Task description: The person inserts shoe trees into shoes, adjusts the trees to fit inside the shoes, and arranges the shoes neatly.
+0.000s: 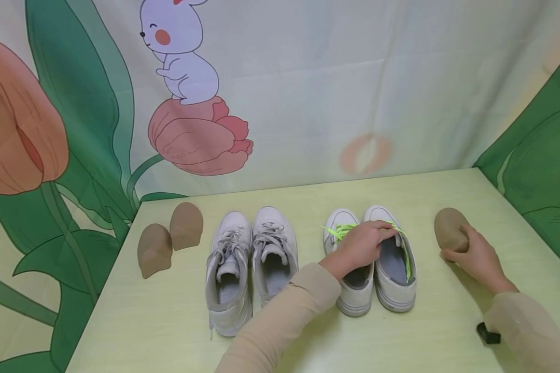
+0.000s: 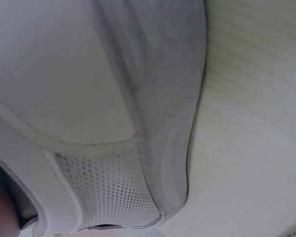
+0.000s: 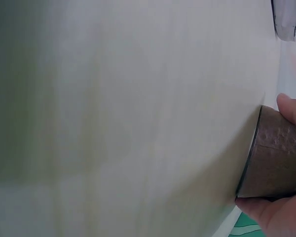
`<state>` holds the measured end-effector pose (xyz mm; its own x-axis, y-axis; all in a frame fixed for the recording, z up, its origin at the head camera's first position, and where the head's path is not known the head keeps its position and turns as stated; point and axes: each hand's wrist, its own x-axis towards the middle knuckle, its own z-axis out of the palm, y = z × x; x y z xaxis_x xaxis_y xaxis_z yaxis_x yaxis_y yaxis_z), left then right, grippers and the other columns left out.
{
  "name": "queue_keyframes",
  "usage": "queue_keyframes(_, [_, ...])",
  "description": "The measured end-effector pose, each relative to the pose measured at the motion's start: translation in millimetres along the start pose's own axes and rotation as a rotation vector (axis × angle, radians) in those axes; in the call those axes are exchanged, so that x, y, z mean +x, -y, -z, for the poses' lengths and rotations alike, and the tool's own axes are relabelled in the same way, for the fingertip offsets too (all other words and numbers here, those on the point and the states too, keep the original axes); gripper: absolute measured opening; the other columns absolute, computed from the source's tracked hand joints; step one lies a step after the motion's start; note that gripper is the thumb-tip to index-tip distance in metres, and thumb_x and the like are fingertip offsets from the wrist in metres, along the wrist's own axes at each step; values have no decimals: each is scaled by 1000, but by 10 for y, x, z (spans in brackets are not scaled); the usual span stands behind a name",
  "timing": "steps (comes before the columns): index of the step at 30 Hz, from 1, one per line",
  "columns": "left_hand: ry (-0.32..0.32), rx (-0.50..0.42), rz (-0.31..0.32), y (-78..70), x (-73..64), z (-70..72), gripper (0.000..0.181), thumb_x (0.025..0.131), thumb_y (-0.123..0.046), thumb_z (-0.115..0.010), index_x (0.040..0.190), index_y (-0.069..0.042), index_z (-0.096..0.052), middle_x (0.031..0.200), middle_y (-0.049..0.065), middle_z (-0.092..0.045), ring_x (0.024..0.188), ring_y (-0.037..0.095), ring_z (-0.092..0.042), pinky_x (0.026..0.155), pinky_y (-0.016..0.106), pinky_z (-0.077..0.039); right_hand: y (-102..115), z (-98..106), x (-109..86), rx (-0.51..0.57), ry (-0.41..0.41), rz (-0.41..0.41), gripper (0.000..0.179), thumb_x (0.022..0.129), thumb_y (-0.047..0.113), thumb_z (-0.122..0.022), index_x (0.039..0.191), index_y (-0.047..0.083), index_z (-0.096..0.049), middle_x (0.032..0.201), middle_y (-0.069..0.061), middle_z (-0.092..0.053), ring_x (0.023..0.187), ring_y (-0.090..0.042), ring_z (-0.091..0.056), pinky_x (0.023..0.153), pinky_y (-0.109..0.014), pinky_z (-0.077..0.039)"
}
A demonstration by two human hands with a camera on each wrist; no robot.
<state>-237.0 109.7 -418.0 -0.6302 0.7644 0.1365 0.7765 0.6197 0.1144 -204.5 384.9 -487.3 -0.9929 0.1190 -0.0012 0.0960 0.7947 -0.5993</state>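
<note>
Right grip pinches brown piece; rounded end lies beyond.

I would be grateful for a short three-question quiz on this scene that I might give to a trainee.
1. What is the person's right grip holding?
2. True or false: the neon-green laces belong to the left-hand pair of shoes.
3. Fill in the number: ___ other brown pieces lie on the table, left of the grey-laced shoes.

Key:
1. A brown rounded piece.
2. False; they belong to the right-hand pair.
3. Two.
</note>
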Motion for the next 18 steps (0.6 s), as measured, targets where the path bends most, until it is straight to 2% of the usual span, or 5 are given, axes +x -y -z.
queue_keyframes(6, [-17, 7, -10, -2, -5, -5, 42, 85, -7, -49, 125, -20, -51, 126, -5, -51, 115, 9, -48, 92, 18, -39, 8, 5, -4, -35, 17, -23, 88, 79, 41, -60, 140, -1, -12, 134, -37, -22, 116, -55, -27, 89, -63, -26])
queue_keyframes(11, [-33, -8, -19, 3, -6, -7, 41, 85, -6, -49, 124, -18, -52, 125, -4, -52, 114, 10, -49, 93, 17, -38, 18, 6, -11, -65, 14, -26, 84, 79, 41, -61, 138, -2, -19, 130, -38, -28, 113, -54, -30, 87, -61, -29])
queue_keyframes(18, [-35, -19, -19, 16, -6, -23, 40, 86, -6, -48, 124, -18, -53, 125, -4, -52, 115, 9, -49, 91, 16, -39, 6, 0, -9, -64, 19, -28, 78, 79, 30, -63, 137, -3, -23, 131, -37, -29, 114, -53, -31, 88, -60, -30])
